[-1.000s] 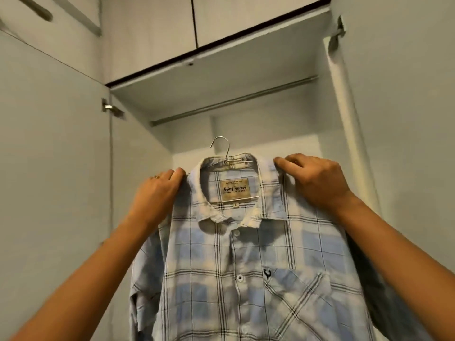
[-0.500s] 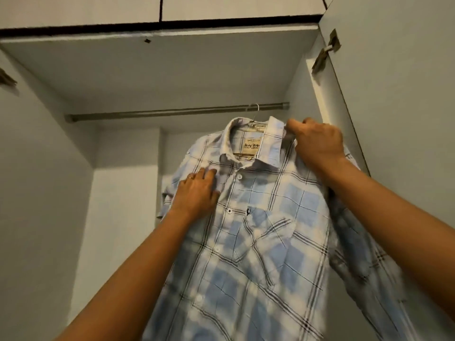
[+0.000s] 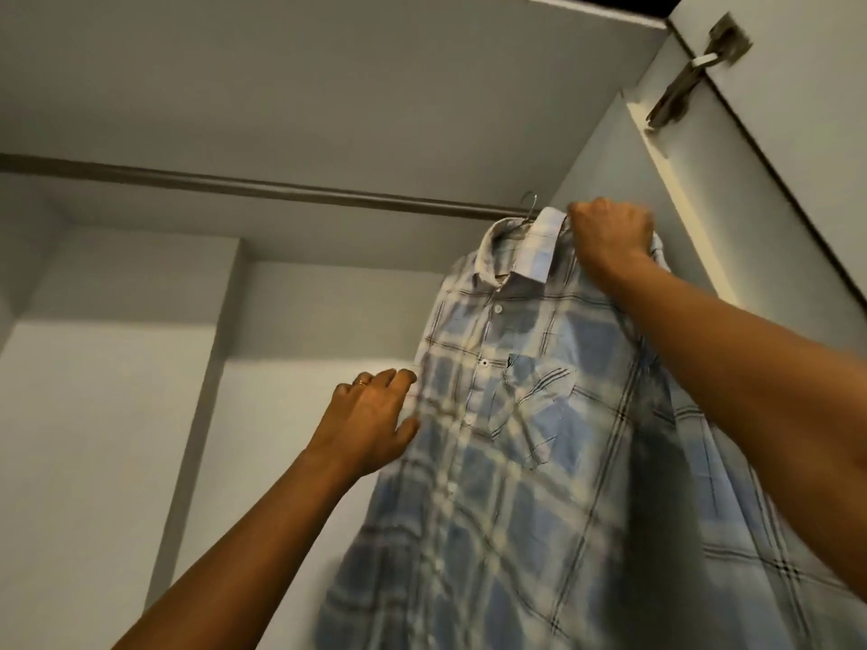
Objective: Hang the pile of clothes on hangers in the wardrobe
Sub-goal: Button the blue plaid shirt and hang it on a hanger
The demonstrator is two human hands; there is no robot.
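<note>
A blue and white plaid shirt (image 3: 516, 438) hangs on a wire hanger whose hook (image 3: 530, 206) sits at the metal wardrobe rail (image 3: 281, 186), near its right end. My right hand (image 3: 610, 236) grips the shirt's collar and shoulder just below the rail. My left hand (image 3: 370, 415), wearing a ring, touches the shirt's left side edge with relaxed fingers. The hanger's body is hidden inside the shirt. I cannot tell whether the hook rests fully on the rail.
The wardrobe's right side wall (image 3: 610, 147) stands close behind the shirt. A metal hinge (image 3: 689, 72) holds the open right door (image 3: 807, 190). The rail to the left of the shirt carries nothing. A pale back wall (image 3: 117, 438) lies behind.
The shirt has moved up and right to the rail's right end. My left hand slid from the shirt's chest to its left edge. My right hand kept its grip by the collar.
</note>
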